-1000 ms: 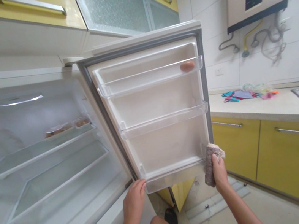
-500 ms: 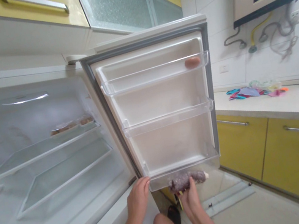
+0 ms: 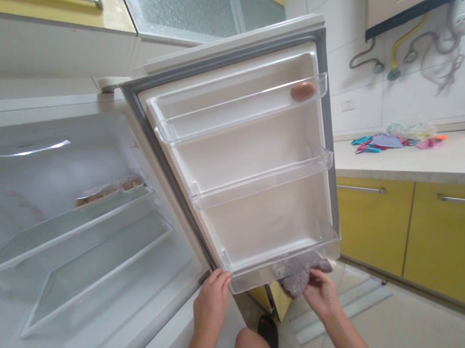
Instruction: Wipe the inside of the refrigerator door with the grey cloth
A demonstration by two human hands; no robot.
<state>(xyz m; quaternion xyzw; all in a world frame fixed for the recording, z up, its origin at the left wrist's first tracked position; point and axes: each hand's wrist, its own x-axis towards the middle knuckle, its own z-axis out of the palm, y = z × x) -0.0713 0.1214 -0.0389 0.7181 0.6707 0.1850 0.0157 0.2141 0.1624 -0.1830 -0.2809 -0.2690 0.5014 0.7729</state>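
Now the right grip (image 3: 321, 293) is closed on a grey-brown cloth (image 3: 297, 281), which sits at its fingertips, against the clear lowest door bin (image 3: 251, 280) just above. Half a second ago that cloth was a rounded roll lying lengthwise above the hand, and a second ago it stood bunched at the bin's right end; it has now loosened and sags beside the fingers, and the right grip has moved a little rightward since the last frame. I cannot tell how much of the cloth lies inside the bin and how much in front of it. The left grip (image 3: 212, 299) has stayed at the bin's left end, fingertips touching the corner; whether it pinches there, I cannot tell.

Between and above the two grips, the fridge door (image 3: 264, 225) carries a clear middle bin (image 3: 261, 183) and a top bin (image 3: 223, 118), where a brown egg (image 3: 302, 91) remains, well above the right grip. Up and left of the left grip, two small containers (image 3: 96, 194) of brown food rest at the back of the upper fridge shelf (image 3: 60, 231).
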